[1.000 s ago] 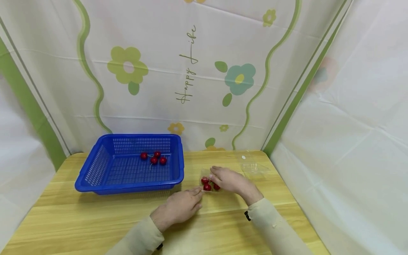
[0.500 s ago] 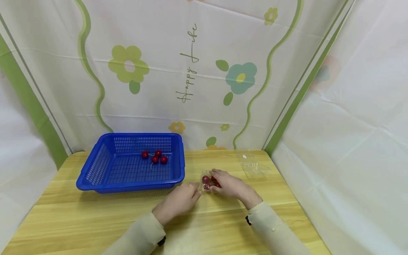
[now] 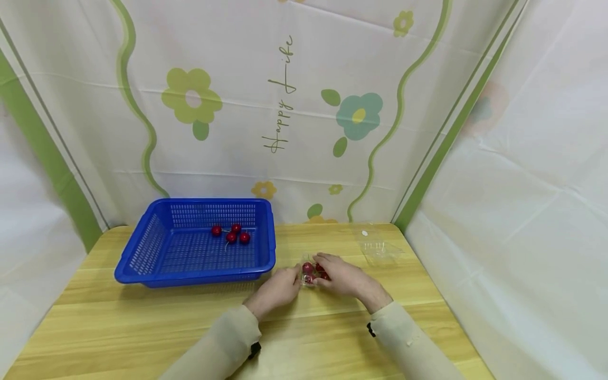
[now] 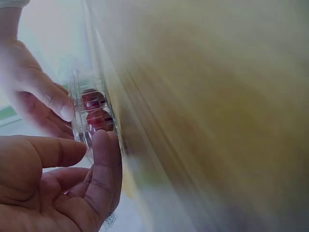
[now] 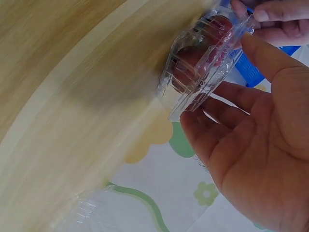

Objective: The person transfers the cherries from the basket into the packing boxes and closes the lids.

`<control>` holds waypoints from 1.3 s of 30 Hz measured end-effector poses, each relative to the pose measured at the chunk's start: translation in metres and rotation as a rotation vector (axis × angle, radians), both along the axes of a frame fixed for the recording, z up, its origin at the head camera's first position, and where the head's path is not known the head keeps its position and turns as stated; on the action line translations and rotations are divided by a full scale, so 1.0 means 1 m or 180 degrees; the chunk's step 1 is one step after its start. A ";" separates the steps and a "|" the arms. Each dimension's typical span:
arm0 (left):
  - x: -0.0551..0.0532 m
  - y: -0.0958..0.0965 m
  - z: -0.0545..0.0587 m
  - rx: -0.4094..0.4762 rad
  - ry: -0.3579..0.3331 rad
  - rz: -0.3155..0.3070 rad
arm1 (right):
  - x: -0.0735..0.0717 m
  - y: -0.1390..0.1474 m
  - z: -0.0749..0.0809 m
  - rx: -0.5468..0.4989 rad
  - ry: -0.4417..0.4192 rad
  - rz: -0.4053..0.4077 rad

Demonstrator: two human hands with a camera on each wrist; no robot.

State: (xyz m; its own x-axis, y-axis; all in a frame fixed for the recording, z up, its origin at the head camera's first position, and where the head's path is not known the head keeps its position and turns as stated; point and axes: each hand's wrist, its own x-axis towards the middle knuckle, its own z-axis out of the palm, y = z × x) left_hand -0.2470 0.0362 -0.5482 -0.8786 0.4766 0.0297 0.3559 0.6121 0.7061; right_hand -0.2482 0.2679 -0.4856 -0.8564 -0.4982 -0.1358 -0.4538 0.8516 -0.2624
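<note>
A small clear plastic clamshell box (image 3: pixel 306 279) holding several red cherries (image 3: pixel 307 267) lies on the table between both hands, its lid down over the fruit. My left hand (image 3: pixel 280 287) pinches the box's left edge between thumb and fingers; the left wrist view shows the fingertips (image 4: pixel 104 145) right at its near end. Across the lid from the right, my right hand (image 3: pixel 339 273) grips the box, with the thumb at the near edge and the fingers toward the far one. Its palm hides part of the cherries in the head view. Through the plastic, the right wrist view shows two cherries (image 5: pixel 190 67).
A blue plastic basket (image 3: pixel 199 278) stands at the back left with several cherries (image 3: pixel 231 237) inside. Another clear plastic box (image 3: pixel 380 253), standing unfolded, is at the table's (image 3: pixel 332 338) back right. A flower-printed curtain (image 3: pixel 294 132) hangs behind the table.
The lid has come down over the cherries. My left hand has shifted from flat beside the front corner to pinching the box's left edge; the right hand has barely moved.
</note>
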 end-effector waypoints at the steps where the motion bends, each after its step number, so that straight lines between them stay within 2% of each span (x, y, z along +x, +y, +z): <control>1: -0.001 0.000 -0.001 0.0006 -0.0014 0.0008 | 0.000 0.000 0.000 -0.0002 0.0001 -0.0002; 3: 0.001 0.002 0.009 0.0072 -0.0204 0.0079 | 0.000 0.000 0.000 -0.0003 0.0006 -0.0010; 4: -0.003 0.003 0.004 0.0078 -0.0215 0.0076 | 0.000 0.000 0.000 0.0000 0.0010 -0.0012; 5: -0.002 0.004 0.010 0.0110 -0.0319 0.0110 | 0.001 0.000 0.000 0.0010 0.0009 -0.0017; 6: -0.003 0.005 0.010 0.0109 -0.0390 0.0134 | 0.001 0.000 0.000 0.0022 0.0015 -0.0018; 10: -0.014 0.008 -0.006 0.0034 -0.0464 0.0151 | 0.000 -0.001 0.000 0.0060 0.0036 0.0004; 12: -0.016 0.009 -0.006 0.0030 -0.0543 0.0190 | -0.001 -0.002 -0.001 0.0069 0.0042 0.0015; 16: -0.018 0.009 -0.011 -0.0019 -0.0532 0.0206 | -0.002 -0.001 -0.002 0.0061 0.0029 0.0017; 20: -0.009 0.008 0.003 0.0041 -0.0596 0.0249 | -0.001 0.001 -0.003 0.0061 0.0037 0.0053; 22: -0.001 0.008 0.017 0.0125 -0.0661 0.0291 | 0.000 0.003 -0.002 0.0061 0.0056 0.0070; 24: 0.001 0.008 0.019 0.0099 -0.0603 0.0301 | 0.002 0.005 -0.002 0.0071 0.0091 0.0053; 27: -0.001 0.008 0.014 0.0063 -0.0551 0.0307 | 0.004 0.008 0.000 0.0102 0.0170 -0.0027; 28: -0.005 0.008 0.008 0.0028 -0.0513 0.0292 | 0.005 0.009 0.000 0.0117 0.0202 -0.0061; 29: -0.006 0.009 0.007 -0.0009 -0.0498 0.0304 | 0.006 0.010 0.000 0.0132 0.0224 -0.0102; 30: -0.003 0.009 0.012 0.0026 -0.0581 0.0333 | 0.007 0.011 0.001 0.0132 0.0240 -0.0134; 31: -0.006 0.009 0.007 0.0013 -0.0550 0.0321 | 0.009 0.012 0.001 0.0129 0.0250 -0.0156; 32: -0.006 0.009 0.008 0.0005 -0.0558 0.0322 | 0.010 0.014 0.001 0.0113 0.0255 -0.0166; 33: -0.003 0.009 0.015 -0.0003 -0.0588 0.0337 | 0.011 0.014 0.001 0.0093 0.0231 -0.0177; 35: -0.002 0.008 0.016 -0.0016 -0.0567 0.0331 | 0.013 0.018 0.001 -0.0022 0.0076 -0.0166; 39: -0.009 0.008 0.005 -0.0046 -0.0574 0.0299 | 0.011 0.024 0.000 -0.0344 -0.0411 -0.0136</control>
State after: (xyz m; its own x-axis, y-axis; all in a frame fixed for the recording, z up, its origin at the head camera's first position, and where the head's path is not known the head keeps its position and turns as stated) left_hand -0.2560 0.0440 -0.5428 -0.9096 0.3916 -0.1386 0.1653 0.6473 0.7441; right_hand -0.2374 0.2921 -0.4852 -0.8560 -0.4794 -0.1937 -0.3743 0.8330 -0.4073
